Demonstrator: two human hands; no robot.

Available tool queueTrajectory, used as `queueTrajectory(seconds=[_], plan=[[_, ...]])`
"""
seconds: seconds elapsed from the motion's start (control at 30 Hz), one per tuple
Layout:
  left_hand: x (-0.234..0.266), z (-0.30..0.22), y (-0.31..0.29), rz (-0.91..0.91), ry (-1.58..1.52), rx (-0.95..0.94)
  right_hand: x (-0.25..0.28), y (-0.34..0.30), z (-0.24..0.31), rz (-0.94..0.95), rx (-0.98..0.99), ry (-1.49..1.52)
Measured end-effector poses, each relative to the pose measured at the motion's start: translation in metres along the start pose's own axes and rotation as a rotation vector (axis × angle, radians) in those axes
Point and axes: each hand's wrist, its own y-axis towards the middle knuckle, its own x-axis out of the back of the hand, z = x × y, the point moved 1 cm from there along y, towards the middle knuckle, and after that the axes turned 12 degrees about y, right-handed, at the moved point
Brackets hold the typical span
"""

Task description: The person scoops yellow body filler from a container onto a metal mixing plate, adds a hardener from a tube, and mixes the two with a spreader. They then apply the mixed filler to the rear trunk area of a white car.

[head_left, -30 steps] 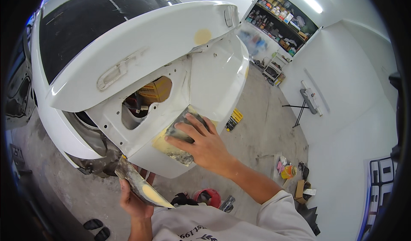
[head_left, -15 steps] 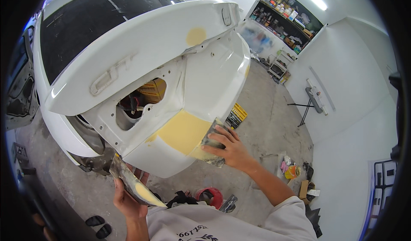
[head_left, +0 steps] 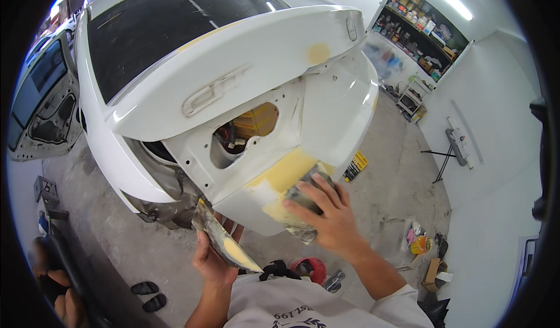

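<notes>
My right hand (head_left: pixel 333 218) is closed on a wide, flat filler spreader (head_left: pixel 303 198), dark and smeared with putty, held against the white car's rear panel (head_left: pixel 245 205). Under and beside the spreader lies a broad yellow filler patch (head_left: pixel 284 172), partly hidden by the blade and my fingers. At the panel's lower left, my left hand (head_left: pixel 211 262) grips a thin, stained mixing board (head_left: pixel 217 230). A mound of pale yellow putty (head_left: pixel 239 253) sits on the board. A smaller round filler spot (head_left: pixel 319 53) shows on the raised trunk lid (head_left: pixel 256 57).
A red bucket (head_left: pixel 312 268) stands on the floor close to my body. Black sandals (head_left: pixel 149 295) lie at lower left, near a partly seen person (head_left: pixel 70 304). A yellow-black case (head_left: pixel 356 165), a folding stand (head_left: pixel 452 150), a cardboard box (head_left: pixel 433 272) and stocked shelves (head_left: pixel 417 22) are rightward.
The spreader has moved left and down over the filler patch, now covering its lower right part. The view has shifted, so the car appears farther right. My left hand keeps the board.
</notes>
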Motion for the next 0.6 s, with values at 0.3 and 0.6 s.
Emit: queueTrajectory(seconds=[0.3, 0.6], plan=[[0.008, -0.014, 0.007, 0.124, -0.168, 0.028, -0.021, 0.047, 0.046, 0.137, -0.060, -0.093], [0.018, -0.014, 0.010, 0.178, -0.208, 0.066, -0.032, 0.047, 0.047, 0.084, -0.052, -0.079]])
